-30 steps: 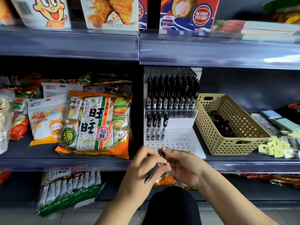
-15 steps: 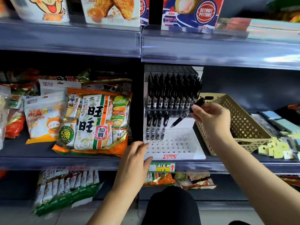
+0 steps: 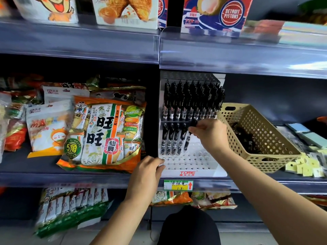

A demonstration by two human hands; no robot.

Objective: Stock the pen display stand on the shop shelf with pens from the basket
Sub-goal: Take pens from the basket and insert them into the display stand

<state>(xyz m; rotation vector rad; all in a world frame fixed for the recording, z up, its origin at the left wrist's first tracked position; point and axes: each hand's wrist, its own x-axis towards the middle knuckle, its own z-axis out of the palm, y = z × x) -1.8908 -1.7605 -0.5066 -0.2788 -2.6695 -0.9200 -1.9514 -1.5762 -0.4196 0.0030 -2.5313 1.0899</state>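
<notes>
On the shelf [image 3: 70, 179] the basket [image 3: 265, 152] sits at 3 o'clock from the stand [image 3: 194, 172], with pens lying inside it. The left hand [image 3: 146, 172] grips the stand's 7 o'clock corner. The right hand [image 3: 211, 134] pinches a pen [image 3: 186, 142] by its top, nearly upright, at 3 o'clock of four lower-row pens.

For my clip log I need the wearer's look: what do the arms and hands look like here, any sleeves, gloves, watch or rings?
The left arm and right arm are bare from the picture's lower edge up to the wrists; no sleeve shows. The left hand and right hand wear no gloves, and no watch, bracelet or ring is visible.
</notes>
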